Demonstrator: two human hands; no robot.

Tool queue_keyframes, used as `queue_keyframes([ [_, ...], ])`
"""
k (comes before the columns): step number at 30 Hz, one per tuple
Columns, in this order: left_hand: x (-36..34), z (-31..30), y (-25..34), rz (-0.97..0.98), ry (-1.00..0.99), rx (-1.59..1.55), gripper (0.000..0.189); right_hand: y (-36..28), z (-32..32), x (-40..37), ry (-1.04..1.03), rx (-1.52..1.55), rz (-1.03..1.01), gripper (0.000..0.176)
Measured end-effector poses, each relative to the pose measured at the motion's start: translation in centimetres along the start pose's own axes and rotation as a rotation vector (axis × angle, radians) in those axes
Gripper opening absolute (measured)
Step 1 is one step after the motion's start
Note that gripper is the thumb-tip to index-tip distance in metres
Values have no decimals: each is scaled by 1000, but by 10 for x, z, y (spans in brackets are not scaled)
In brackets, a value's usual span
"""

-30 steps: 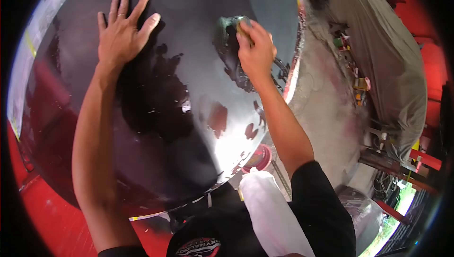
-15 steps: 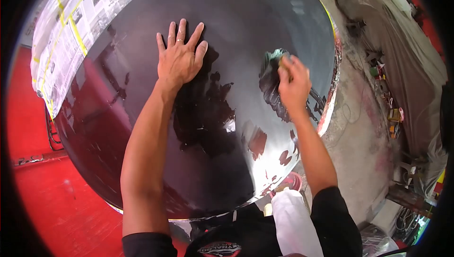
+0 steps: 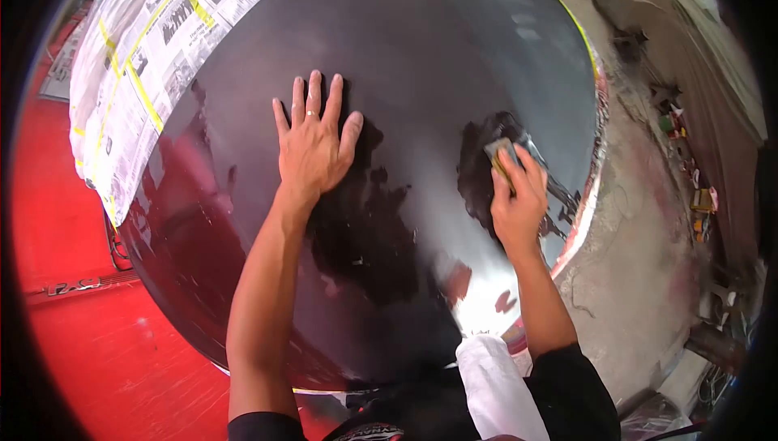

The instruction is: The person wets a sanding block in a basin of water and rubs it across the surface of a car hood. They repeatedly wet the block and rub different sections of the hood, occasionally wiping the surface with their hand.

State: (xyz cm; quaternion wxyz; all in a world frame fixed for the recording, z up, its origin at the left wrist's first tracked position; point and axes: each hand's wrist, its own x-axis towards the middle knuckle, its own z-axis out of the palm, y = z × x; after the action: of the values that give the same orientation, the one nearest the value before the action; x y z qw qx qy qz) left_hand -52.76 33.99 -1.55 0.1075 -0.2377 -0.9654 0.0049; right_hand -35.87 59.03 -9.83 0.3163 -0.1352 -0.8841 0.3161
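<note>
A large, curved dark car panel (image 3: 421,44) fills the middle of the view, its surface matt with glossy wet patches. My left hand (image 3: 314,149) lies flat on it with fingers spread, beside a dark wet patch (image 3: 365,238). On the right side of the panel, my right hand (image 3: 520,198) grips a small sanding block (image 3: 504,157) and presses it against the surface. Another wet patch (image 3: 476,169) surrounds the block. The block's underside is hidden.
Newspaper (image 3: 174,32) held with yellow tape covers the area at upper left. Red bodywork (image 3: 65,279) is at the left. Concrete floor (image 3: 624,279) runs along the right, beside a brown cover (image 3: 689,60) and several small items. A white cloth (image 3: 498,384) hangs in front of me.
The view has shifted, so the panel appears lower and farther right. My right hand has drawn the block slightly towards me over the wet patch. My left hand stays flat on the panel.
</note>
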Motion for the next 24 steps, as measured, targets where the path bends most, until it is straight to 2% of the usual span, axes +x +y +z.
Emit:
queue_keyframes([
  [4, 2, -2, -1, 16, -3, -16, 64, 1, 2, 0, 20, 102, 43, 31],
  [17, 1, -2, -2, 2, -90, -44, 61, -2, -9, -2, -82, 81, 80, 34],
  [24, 0, 0, -5, 30, -89, -85, 57, -2, -2, -4, -2, 139, 66, 27],
])
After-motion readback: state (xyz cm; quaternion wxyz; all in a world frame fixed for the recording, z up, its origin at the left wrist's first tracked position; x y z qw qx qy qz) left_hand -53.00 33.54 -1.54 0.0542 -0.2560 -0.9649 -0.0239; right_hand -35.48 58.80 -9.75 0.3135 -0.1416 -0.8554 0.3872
